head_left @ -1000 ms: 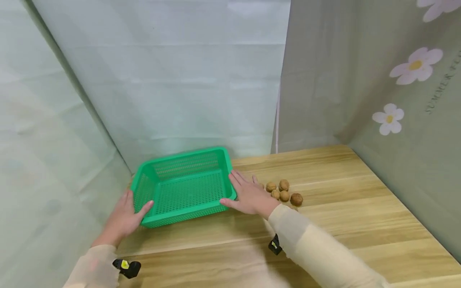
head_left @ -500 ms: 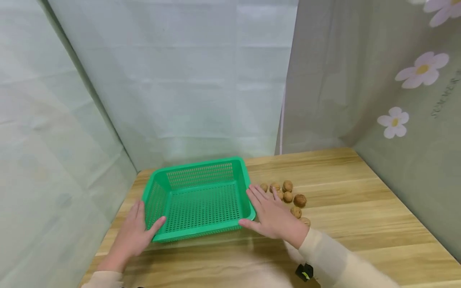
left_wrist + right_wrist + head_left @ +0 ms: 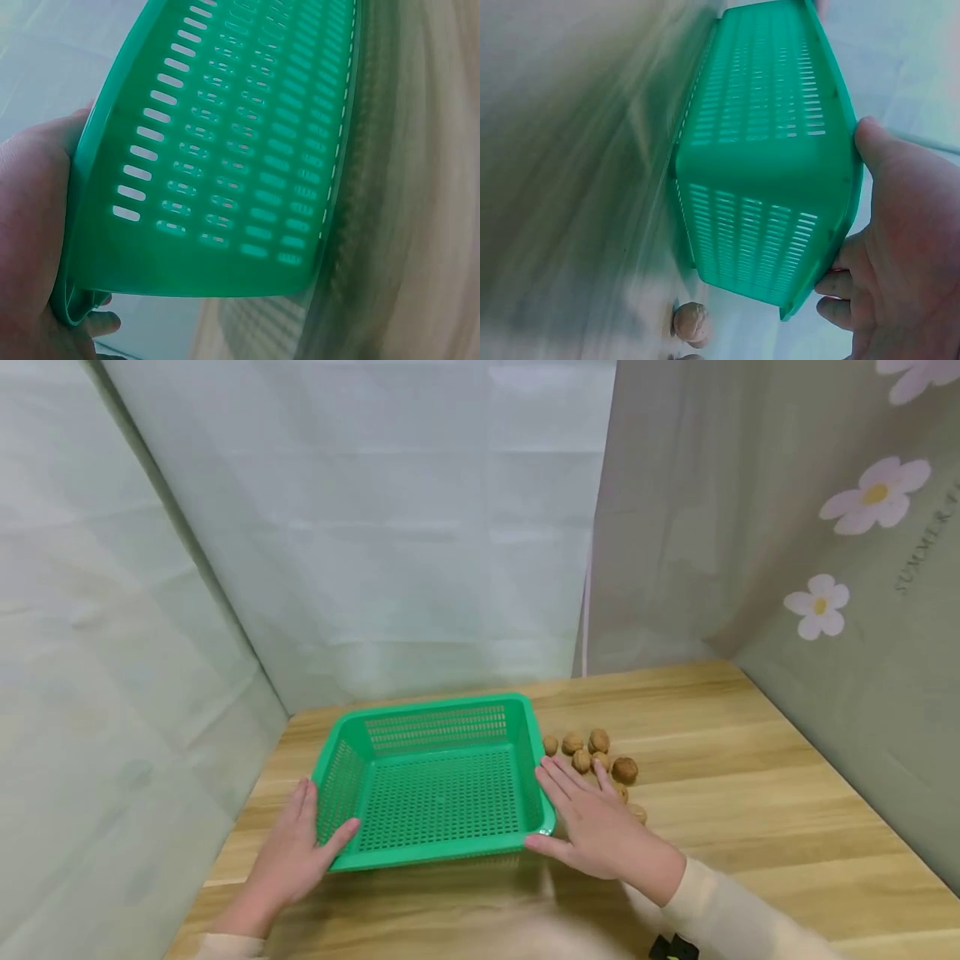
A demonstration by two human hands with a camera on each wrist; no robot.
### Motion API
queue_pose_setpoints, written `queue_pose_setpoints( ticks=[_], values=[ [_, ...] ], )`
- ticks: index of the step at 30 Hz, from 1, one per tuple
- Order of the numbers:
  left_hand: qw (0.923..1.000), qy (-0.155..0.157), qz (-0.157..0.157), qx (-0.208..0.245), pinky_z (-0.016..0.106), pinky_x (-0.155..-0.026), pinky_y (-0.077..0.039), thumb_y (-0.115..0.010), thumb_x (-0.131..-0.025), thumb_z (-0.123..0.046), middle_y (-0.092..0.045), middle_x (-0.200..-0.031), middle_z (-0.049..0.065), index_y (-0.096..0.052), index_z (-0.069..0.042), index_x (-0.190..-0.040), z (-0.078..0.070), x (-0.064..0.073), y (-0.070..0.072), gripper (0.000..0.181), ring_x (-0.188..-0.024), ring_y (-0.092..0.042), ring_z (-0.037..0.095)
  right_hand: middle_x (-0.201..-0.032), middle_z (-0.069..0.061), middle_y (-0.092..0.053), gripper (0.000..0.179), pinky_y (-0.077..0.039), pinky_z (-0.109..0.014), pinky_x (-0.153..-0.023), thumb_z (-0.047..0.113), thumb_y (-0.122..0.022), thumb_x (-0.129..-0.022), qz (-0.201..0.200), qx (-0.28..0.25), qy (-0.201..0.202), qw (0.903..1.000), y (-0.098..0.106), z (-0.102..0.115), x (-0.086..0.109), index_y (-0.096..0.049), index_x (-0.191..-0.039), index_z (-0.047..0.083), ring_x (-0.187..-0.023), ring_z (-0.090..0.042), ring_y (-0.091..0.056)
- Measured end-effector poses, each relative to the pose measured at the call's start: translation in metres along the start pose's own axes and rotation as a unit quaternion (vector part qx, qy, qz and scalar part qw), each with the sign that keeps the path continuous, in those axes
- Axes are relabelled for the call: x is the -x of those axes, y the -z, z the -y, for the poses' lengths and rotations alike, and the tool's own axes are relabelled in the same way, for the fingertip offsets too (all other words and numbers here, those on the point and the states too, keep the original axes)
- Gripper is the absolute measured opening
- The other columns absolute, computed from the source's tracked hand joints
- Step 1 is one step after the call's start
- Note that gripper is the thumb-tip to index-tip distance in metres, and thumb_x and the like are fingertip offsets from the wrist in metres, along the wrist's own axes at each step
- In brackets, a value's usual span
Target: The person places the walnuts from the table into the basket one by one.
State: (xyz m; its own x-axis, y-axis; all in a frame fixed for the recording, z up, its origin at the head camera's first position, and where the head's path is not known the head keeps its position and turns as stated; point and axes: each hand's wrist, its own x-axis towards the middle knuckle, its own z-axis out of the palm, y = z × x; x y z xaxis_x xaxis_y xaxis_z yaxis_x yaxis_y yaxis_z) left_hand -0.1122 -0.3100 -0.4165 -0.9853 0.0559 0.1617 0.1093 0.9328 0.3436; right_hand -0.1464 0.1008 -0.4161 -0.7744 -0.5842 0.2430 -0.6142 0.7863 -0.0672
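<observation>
Glossy plastic basket [image 3: 442,852], rough-shelled walnuts [image 3: 624,770]

Walnuts [image 3: 581,761] on table [image 3: 720,768], right of basket [image 3: 442,850]; cloth [image 3: 420,543] behind table.

room lies front and right; walnuts [image 3: 625,770] and hanging cloth [image 3: 420,552] hem the rest
the green basket [image 3: 442,852] is open from above, its ends blocked by the left hand [image 3: 291,862] and right hand [image 3: 603,832]. the walnuts sit near its right side, some partly behind the right hand. only a narrow strip shows between back rim and cloth; wider table [image 3: 742,785] stretches right of the walnuts.
</observation>
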Motion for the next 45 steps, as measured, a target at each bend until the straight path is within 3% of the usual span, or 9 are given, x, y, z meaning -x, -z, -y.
queue_pose_setpoints(
  ticks=[4,8,14,19,25,32,35,45],
  values=[
    [0.9999,-0.006,0.001,0.013,0.057,-0.103,-0.012,-0.044,-0.091,-0.052,0.003,-0.148,0.026,0.001,0.009,-0.141,-0.002,0.003,-0.004,0.091,-0.134,-0.002,0.041,-0.151,-0.003,-0.015,0.087,-0.009,-0.059,-0.103,0.07,-0.034,-0.084,-0.006,-0.023,0.017,0.9996,0.0,-0.009,0.008,-0.022,-0.146,0.01,-0.137,-0.018,-0.012],
    [0.9996,-0.024,-0.001,0.017,0.054,-0.105,-0.01,-0.048,-0.09,-0.048,0.003,-0.149,0.022,-0.001,0.007,-0.143,0.003,0.008,-0.004,0.089,-0.135,-0.003,0.038,-0.15,-0.003,-0.019,0.083,-0.018,-0.055,-0.103,0.063,-0.043,-0.085,-0.022,-0.067,0.018,0.9973,0.008,-0.035,0.017,-0.021,-0.146,0.012,-0.136,-0.02,-0.018],
    [0.9978,-0.063,-0.01,-0.018,0.057,-0.102,-0.017,-0.059,-0.085,-0.047,-0.001,-0.151,0.016,-0.008,0.005,-0.144,0.015,0.009,0.004,0.093,-0.135,-0.008,0.035,-0.137,-0.005,-0.042,0.068,-0.037,-0.049,-0.095,0.051,-0.06,-0.083,-0.045,-0.143,-0.026,0.9884,0.022,-0.09,0.037,-0.043,-0.137,0.014,-0.122,-0.027,-0.041],
    [0.9975,-0.068,-0.001,-0.019,0.064,-0.095,-0.021,-0.062,-0.081,-0.048,0.0,-0.151,0.012,-0.008,0.003,-0.144,0.019,0.009,0.009,0.098,-0.136,-0.008,0.035,-0.127,-0.008,-0.052,0.059,-0.04,-0.049,-0.092,0.045,-0.067,-0.079,-0.029,-0.178,-0.034,0.983,0.015,-0.117,0.047,-0.054,-0.127,0.012,-0.115,-0.028,-0.049],
    [0.9972,-0.073,-0.011,-0.015,0.065,-0.095,-0.021,-0.065,-0.08,-0.046,-0.001,-0.151,0.012,-0.01,0.004,-0.144,0.021,0.008,0.006,0.098,-0.136,-0.007,0.033,-0.119,-0.011,-0.058,0.058,-0.041,-0.048,-0.091,0.044,-0.071,-0.075,-0.013,-0.184,-0.025,0.9826,-0.005,-0.129,0.05,-0.06,-0.119,0.008,-0.109,-0.028,-0.053],
    [0.9978,-0.066,-0.001,-0.013,0.066,-0.093,-0.022,-0.064,-0.08,-0.048,0.0,-0.151,0.012,-0.009,0.004,-0.144,0.021,0.008,0.003,0.099,-0.136,-0.006,0.033,-0.109,0.006,-0.062,0.05,-0.047,-0.037,-0.084,0.043,-0.073,-0.073,0.03,-0.212,-0.047,0.9757,-0.019,-0.136,0.048,-0.063,-0.113,0.015,-0.095,-0.01,-0.057],
    [0.9978,-0.065,-0.002,-0.015,0.066,-0.093,-0.022,-0.064,-0.08,-0.048,-0.001,-0.151,0.012,-0.01,0.004,-0.144,0.02,0.008,0.003,0.099,-0.136,-0.006,0.033,-0.105,0.01,-0.062,0.049,-0.048,-0.035,-0.082,0.043,-0.073,-0.073,0.048,-0.222,-0.044,0.9729,-0.023,-0.137,0.045,-0.064,-0.112,0.015,-0.093,-0.008,-0.057],
    [0.9978,-0.065,-0.007,-0.009,0.066,-0.093,-0.022,-0.065,-0.08,-0.047,-0.002,-0.151,0.012,-0.01,0.004,-0.144,0.019,0.008,0.004,0.098,-0.135,-0.009,0.035,-0.095,0.018,-0.061,0.036,-0.048,-0.035,-0.077,0.044,-0.074,-0.071,0.081,-0.221,0.011,0.9719,-0.034,-0.14,0.04,-0.068,-0.1,0.026,-0.089,-0.006,-0.057]
  ],
)
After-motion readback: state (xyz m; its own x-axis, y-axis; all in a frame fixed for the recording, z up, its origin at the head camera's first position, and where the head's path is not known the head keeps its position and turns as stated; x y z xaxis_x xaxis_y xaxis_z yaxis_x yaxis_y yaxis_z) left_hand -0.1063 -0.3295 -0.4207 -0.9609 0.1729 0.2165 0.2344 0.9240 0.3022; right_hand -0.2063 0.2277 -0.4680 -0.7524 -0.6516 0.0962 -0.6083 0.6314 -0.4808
